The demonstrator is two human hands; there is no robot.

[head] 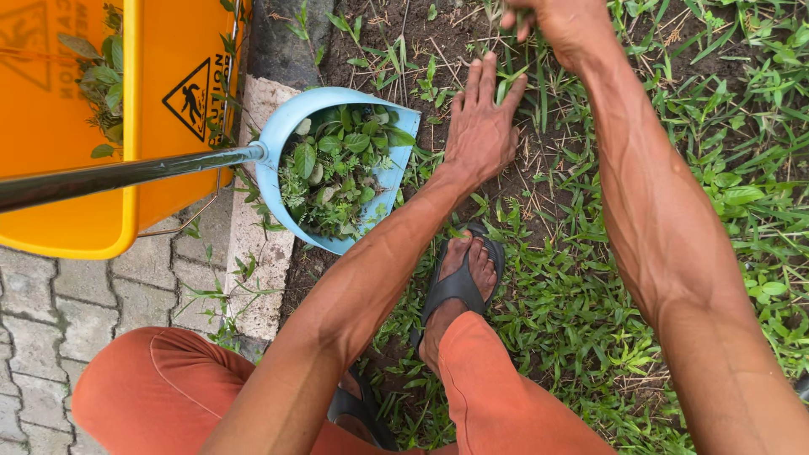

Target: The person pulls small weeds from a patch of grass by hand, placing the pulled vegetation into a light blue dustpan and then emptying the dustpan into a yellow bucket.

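Left hand: I see my left hand (482, 126) flat on the soil (421, 42), palm down, fingers spread and pointing to 12 o'clock. It pinches nothing.
Right hand: my right hand (560, 21) sits at the top edge, at 1 o'clock from the left hand. Its fingers curl down into the grass (590, 278), but the frame cuts them off, so I cannot tell whether they are closed on a stem.
Weeds by the hands: green blades stand between the two hands, touching the left fingertips at 1 o'clock and running up under the right hand.
Dustpan: a light blue dustpan (282, 126) lies just beside the left hand, at 9 o'clock from it, mouth turned toward the hand. Its near edge is close to the wrist but apart from it.
Pulled weeds: a heap of leafy weeds (337, 168) fills the dustpan, well inside its rim.
Handle: a metal handle (126, 175) runs from the dustpan out to 9 o'clock.
Bin: a yellow bin (67, 126) stands at 9 o'clock beyond the dustpan, under the handle, with some leaves inside.
Foot: my foot in a black sandal (459, 282) rests on the grass at 6 o'clock from the left hand.
Paving: grey paving (50, 312) lies at 7 o'clock, parted from the soil by a pale kerb (253, 244).
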